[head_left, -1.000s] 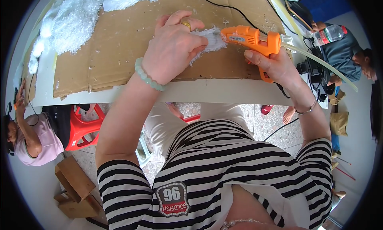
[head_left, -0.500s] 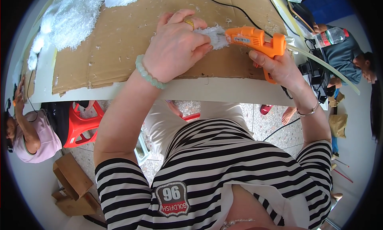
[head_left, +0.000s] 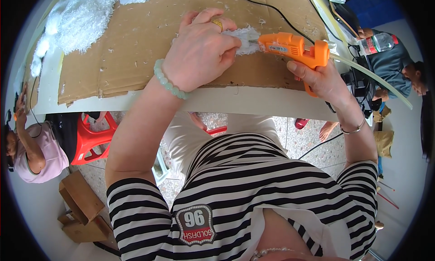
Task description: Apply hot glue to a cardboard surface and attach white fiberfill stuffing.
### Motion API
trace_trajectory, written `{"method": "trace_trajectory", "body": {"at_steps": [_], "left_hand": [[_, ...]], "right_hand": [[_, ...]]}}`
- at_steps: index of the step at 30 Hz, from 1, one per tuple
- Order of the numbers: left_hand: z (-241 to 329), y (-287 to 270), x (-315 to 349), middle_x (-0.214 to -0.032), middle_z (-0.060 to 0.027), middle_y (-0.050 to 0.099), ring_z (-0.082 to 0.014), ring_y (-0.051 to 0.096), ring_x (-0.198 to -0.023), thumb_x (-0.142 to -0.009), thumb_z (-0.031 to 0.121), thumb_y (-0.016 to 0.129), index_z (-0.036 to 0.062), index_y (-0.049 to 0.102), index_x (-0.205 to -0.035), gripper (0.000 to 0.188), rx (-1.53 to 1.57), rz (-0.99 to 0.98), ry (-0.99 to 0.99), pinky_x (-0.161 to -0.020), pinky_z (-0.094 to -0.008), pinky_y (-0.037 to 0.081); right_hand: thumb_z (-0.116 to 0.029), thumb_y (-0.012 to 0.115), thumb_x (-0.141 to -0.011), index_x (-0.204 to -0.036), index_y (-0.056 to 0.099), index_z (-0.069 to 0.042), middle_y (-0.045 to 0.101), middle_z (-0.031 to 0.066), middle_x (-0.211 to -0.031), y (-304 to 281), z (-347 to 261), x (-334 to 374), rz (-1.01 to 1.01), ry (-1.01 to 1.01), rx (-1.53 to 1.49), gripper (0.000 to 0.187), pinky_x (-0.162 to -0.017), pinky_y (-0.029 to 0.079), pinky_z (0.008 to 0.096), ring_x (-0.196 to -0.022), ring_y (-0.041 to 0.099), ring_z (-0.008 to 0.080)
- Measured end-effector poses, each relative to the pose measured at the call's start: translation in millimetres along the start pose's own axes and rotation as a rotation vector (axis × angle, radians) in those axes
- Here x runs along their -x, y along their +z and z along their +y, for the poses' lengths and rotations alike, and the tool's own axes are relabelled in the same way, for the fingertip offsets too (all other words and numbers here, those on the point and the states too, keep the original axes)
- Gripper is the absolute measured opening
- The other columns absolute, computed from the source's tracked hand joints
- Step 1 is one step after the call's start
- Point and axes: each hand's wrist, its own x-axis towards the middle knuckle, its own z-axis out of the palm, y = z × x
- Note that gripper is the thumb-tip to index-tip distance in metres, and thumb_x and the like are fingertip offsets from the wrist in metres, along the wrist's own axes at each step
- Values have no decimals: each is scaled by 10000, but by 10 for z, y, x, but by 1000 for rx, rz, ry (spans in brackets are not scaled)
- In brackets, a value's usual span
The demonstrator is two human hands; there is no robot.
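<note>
My right hand (head_left: 319,80) grips an orange glue gun (head_left: 290,46), its nozzle pointing left at a small piece of white fluffy fabric (head_left: 247,40). A long translucent glue stick (head_left: 371,70) trails from the gun's back end to the right. Curled over the fabric's left part is my left hand (head_left: 201,50), which presses or pinches it against the cardboard; the fingertips are partly hidden behind the hand. The nozzle tip is close to the fabric's right edge, and whether it touches cannot be made out.
A cardboard sheet (head_left: 122,62) covers the white table (head_left: 217,100). White shaggy fabric (head_left: 86,23) is heaped at the far left. A black cord (head_left: 272,7) crosses the back. A plastic bottle (head_left: 379,43) lies at right. Other people sit on both sides, with a red stool (head_left: 93,138) at left.
The glue gun and my right hand have shifted slightly to the right. My left hand stays almost in place over the white fabric.
</note>
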Motion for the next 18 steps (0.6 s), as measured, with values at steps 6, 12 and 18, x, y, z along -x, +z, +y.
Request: {"method": "trace_trajectory", "body": {"at_steps": [6, 12, 18], "left_hand": [[-32, 9, 17, -916, -6, 631, -254, 495, -1066, -660, 58, 609, 127, 694, -755, 145, 0, -4, 8, -927, -428, 334], [-59, 44, 19, -910, 1, 617, -257, 499, -1058, -647, 32, 608, 107, 671, -759, 149, -27, 37, -11, -914, -443, 343], [-39, 25, 9, -914, 4, 614, -253, 502, -1052, -652, 37, 613, 97, 669, -760, 136, -49, 31, -21, -907, -453, 349]], "right_hand": [[-283, 649, -835, -853, 558, -36, 522, -15, -678, -30, -16, 13, -28, 23, 44, 264, -559, 392, 216, -622, 486, 69], [-298, 655, -830, -875, 562, -31, 529, -13, -682, -28, -95, 40, -58, 28, 34, 286, -554, 400, 217, -624, 493, 67], [-286, 657, -827, -898, 570, -32, 541, -12, -681, -17, -133, 41, -79, -1, 54, 278, -556, 409, 215, -627, 502, 67]]}}
